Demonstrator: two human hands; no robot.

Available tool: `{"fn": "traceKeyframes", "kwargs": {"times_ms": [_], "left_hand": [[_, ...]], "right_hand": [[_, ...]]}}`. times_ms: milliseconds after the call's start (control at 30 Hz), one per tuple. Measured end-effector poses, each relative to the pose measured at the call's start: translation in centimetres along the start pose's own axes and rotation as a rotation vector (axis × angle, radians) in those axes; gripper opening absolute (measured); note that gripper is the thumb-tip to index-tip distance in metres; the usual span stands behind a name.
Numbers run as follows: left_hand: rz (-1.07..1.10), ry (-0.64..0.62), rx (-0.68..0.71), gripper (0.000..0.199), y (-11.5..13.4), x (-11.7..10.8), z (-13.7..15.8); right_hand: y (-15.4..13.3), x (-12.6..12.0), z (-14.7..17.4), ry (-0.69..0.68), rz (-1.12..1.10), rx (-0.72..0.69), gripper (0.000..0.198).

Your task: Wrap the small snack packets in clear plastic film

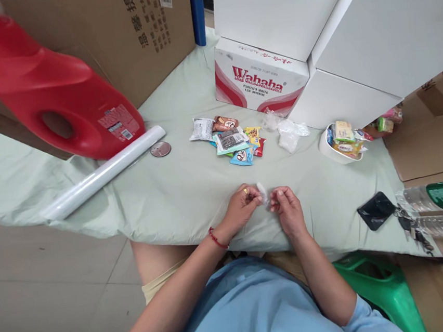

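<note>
A small crumpled piece of clear plastic film [262, 192] is between my two hands, just above the cloth near the table's front edge. My left hand [244, 205], with a ring and a red bracelet, pinches it from the left. Closed in a pinch at its right edge is my right hand [288, 209]; the exact contact there is hard to see. Beyond the hands lies a pile of small snack packets [232, 140]. Crumpled clear plastic bags [291, 134] rest to the right of the pile.
A white tub [327, 150] of snacks stands to the right. Nearer are a black phone [376, 210], keys and plastic bottles [439, 195]. To the left lie a plastic film roll [108, 171], a round disc [161, 149] and a red jug [54, 98]. A Wahaha box [260, 81] stands behind.
</note>
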State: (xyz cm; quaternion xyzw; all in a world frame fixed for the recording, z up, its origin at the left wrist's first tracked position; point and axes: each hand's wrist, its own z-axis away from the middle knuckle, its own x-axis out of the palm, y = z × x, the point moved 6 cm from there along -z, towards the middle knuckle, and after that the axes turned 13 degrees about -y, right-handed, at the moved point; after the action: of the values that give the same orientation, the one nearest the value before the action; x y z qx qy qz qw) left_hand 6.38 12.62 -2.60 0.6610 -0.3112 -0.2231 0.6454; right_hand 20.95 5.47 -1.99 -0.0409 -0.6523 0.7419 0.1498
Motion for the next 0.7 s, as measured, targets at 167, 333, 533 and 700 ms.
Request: {"fn": "traceKeyframes", "kwargs": {"times_ms": [167,333,533,700], "left_hand": [[-0.027,-0.009,0.034,0.018,0.4,0.2,0.1],[0.115,0.038,-0.047,0.019,-0.4,-0.3,0.1],[0.174,0.040,-0.069,0.026,-0.2,-0.2,0.2],[0.288,-0.004,-0.101,0.055,-0.7,0.8,1.0]], "right_hand": [[0.1,1.3,-0.7,-0.113,0.161,0.015,0.031],[0.0,-2.3,-1.0,0.045,0.051,0.066,0.035],[-0.6,-5.3,0.7,0.060,-0.019,0.159,0.040],[-0.1,-3.6,1.6,0.032,-0.186,0.247,0.047]]}}
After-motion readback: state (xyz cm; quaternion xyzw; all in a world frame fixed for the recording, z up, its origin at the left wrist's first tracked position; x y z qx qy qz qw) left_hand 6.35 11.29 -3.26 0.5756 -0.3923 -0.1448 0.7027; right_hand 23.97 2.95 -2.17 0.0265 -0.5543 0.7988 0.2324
